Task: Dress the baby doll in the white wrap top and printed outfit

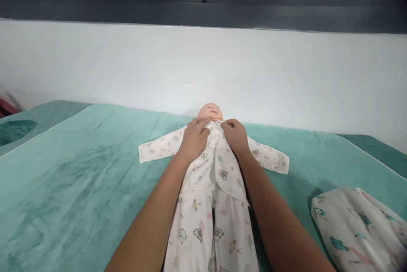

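At the far left, a red item [6, 107] shows partly at the edge of the teal cover [79, 170], its nature not determinable. Towards the middle, one sleeve [162, 147] of the printed jacket [225, 170] lies stretched out flat. The left hand [194, 138] rests on the collar with fingers extended and thumb bent below; whether it pinches cloth cannot be told. The doll [210, 110] lies face up at centre, head near the wall [127, 64], the jacket over its chest and its hem overlapping the printed trousers [193, 229]. The step in hand is judged to be arranging or fastening the collar; the next move calls for a fine two-handed grip there, front edges aligned, without strain on the neck. The right hand [235, 136] is curled at the collar's other side, its exact hold hidden. Beyond the other sleeve lies a bundled cloth [352, 225]. Animal prints appear; no brand, label or writing is legible.
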{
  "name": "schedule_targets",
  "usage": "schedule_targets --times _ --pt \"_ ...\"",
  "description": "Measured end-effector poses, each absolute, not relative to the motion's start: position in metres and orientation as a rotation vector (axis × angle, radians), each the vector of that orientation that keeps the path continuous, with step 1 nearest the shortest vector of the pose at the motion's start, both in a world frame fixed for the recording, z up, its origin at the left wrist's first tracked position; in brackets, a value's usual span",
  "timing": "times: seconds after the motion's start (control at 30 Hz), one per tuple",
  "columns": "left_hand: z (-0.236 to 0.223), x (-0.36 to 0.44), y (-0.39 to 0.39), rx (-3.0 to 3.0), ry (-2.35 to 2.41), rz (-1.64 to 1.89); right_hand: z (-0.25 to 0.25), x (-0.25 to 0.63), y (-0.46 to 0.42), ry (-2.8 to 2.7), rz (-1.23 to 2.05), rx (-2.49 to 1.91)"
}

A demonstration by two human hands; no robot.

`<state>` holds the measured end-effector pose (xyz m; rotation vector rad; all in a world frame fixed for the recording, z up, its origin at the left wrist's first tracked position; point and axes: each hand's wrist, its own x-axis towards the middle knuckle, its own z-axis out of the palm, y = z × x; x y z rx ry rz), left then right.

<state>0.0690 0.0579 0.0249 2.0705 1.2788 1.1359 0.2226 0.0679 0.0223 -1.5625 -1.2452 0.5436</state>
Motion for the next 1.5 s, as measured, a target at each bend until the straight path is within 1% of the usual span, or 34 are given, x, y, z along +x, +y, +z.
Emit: schedule_targets --times 0.17,0.37,0.43,0.63,0.77,0.97,1.07,1.23,1.33,1.5 --pt "0.023 0.068 0.047 2.075 1.218 1.238 0.023 0.22 0.049 -1.168 0.509 -1.495" --pt "0.023 0.062 0.019 2.112 1.21 1.167 0.025 0.209 0.013 -1.057 0.481 -1.491" --pt "0.022 0.059 0.009 2.124 1.202 1.143 0.026 0.203 -0.002 -1.156 0.453 -1.542" --pt "0.02 0.049 -0.012 2.109 1.145 1.113 0.037 0.192 -0.048 -1.721 0.262 -1.679" --pt "0.023 0.047 -0.014 2.069 1.12 1.086 0.037 0.195 -0.064 -1.848 0.277 -1.681" --pt "0.021 0.048 -0.011 2.036 1.143 1.099 0.027 0.189 -0.063 -1.833 0.11 -1.736" --pt "0.02 0.047 -0.012 2.039 1.138 1.103 0.027 0.191 -0.06 -1.804 0.178 -1.694" --pt "0.022 0.047 -0.013 2.039 1.14 1.111 0.032 0.207 -0.058 -1.743 0.507 -1.524" --pt "0.023 0.048 -0.014 2.049 1.149 1.096 0.034 0.214 -0.057 -1.713 0.648 -1.448" --pt "0.021 0.048 -0.013 2.102 1.136 1.083 0.03 0.216 -0.053 -1.66 0.605 -1.412"
